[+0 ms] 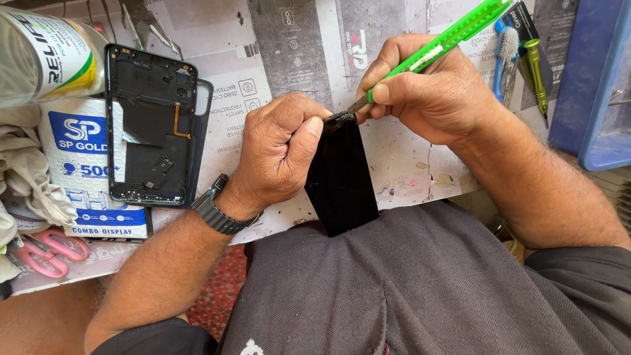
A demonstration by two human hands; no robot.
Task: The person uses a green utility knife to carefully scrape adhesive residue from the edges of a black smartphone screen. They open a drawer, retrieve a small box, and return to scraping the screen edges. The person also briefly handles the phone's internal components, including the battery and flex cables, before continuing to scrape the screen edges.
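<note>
Your left hand [279, 154] grips the flat black glass phone panel [342, 174]; your right hand [427, 89] pinches the green plastic-handled pointed tool [447, 39], its tip at the panel's top edge.

We see a glossy black glass-like phone screen [340, 174], a green plastic tool [439, 45] with what may be a metal tip, a matt black plastic phone frame [151, 125], scuffed, torn paper sheets [289, 46], pink plastic-handled scissors [49, 250], rumpled cloth [23, 171] and a rubbery-looking watch strap [213, 212].

Both hands meet at centre: left hand [279, 154] fisted, right hand [427, 92] in a pinching grip.
</note>
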